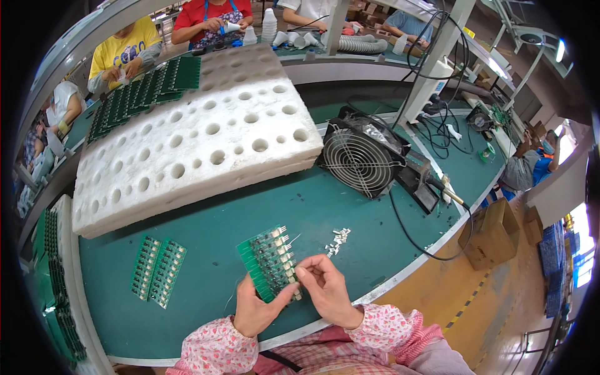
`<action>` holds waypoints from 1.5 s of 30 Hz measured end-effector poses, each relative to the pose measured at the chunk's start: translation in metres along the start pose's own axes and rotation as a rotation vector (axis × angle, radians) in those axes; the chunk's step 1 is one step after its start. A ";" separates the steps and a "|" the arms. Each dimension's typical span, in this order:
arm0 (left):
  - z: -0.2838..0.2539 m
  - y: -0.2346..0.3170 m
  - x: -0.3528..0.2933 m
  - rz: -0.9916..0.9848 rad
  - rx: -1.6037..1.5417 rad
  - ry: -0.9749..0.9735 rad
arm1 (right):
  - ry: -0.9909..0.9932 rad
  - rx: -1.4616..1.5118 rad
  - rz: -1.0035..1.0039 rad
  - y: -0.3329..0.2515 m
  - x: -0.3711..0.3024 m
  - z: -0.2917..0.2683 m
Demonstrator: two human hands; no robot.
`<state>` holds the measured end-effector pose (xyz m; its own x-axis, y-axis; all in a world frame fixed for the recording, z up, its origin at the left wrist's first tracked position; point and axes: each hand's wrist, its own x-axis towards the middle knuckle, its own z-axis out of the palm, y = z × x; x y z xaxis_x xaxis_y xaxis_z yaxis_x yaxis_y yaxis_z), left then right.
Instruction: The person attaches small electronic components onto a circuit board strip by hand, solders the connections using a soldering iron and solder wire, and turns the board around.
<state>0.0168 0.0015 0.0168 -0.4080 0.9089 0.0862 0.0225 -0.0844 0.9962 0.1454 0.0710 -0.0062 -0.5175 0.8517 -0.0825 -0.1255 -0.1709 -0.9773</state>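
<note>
we held the green rectangular circuit-board panel [265, 265] over the near part of the green worktop [212, 281], our left hand [255, 310] closed around its near left edge. the panel reached away from that grip, its long axis running far left to near right. our right hand [326, 290] was nearer the right edge, fingertips drawn together there; whether they pinched a small part we could not tell. dark components crowded the panel's middle, pale blocks lined its right edge, and thin metal pins stuck out toward the far end.
</note>
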 end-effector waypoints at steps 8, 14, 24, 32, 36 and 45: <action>-0.008 -0.011 -0.002 -0.100 -0.114 0.091 | 0.159 -1.010 -0.628 -0.022 0.024 -0.060; -0.010 -0.014 0.001 -0.117 -0.177 0.097 | 0.068 -1.219 -0.719 -0.026 0.025 -0.069; -0.008 -0.014 0.003 -0.115 -0.211 0.098 | 0.009 -1.470 -0.814 -0.030 0.041 -0.060; -0.012 -0.016 0.004 -0.118 -0.225 0.086 | -0.111 -1.480 -0.915 -0.028 0.057 -0.057; -0.009 -0.013 0.004 -0.144 -0.264 0.088 | -0.136 -1.399 -0.878 -0.032 0.059 -0.054; -0.011 -0.016 0.000 -0.104 -0.200 0.083 | -0.251 -1.226 -0.785 -0.027 0.045 -0.038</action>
<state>0.0059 -0.0017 0.0007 -0.4726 0.8809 -0.0269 -0.2018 -0.0785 0.9763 0.1578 0.1326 0.0085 -0.8027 0.3983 0.4438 0.2751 0.9077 -0.3169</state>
